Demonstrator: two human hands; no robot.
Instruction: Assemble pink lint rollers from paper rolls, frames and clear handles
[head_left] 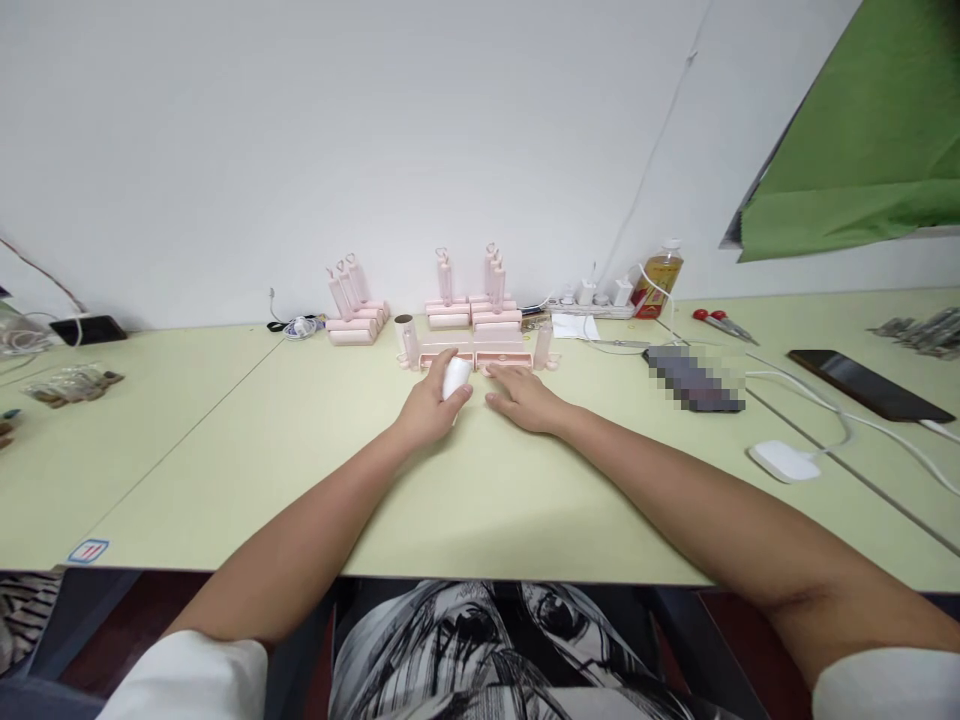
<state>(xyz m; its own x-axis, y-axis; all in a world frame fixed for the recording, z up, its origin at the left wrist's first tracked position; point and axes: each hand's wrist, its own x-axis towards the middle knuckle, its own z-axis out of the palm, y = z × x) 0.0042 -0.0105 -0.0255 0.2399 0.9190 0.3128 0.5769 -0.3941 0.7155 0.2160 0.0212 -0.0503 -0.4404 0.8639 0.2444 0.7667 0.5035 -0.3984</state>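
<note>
My left hand (431, 405) is closed round a white roll (455, 378), held just above the pale green table (225, 450). My right hand (521, 397) lies beside it with fingers stretched flat, fingertips touching a pink case (501, 357). A second pink case (442, 353) sits right behind the white roll. Two small upright pink rollers (406, 341) (543, 345) flank the cases. Behind them are stacks of pink lint-roller parts (472, 308) with handles standing up, and another stack (352, 310) to the left.
A phone (694, 378), a white charger (784, 461) with cable, a dark tablet (866, 384), red scissors (720, 322), a bottle of yellow liquid (658, 275) and a power strip (592, 300) lie to the right. Small bags (71, 385) sit at far left. A green cloth (862, 140) hangs upper right.
</note>
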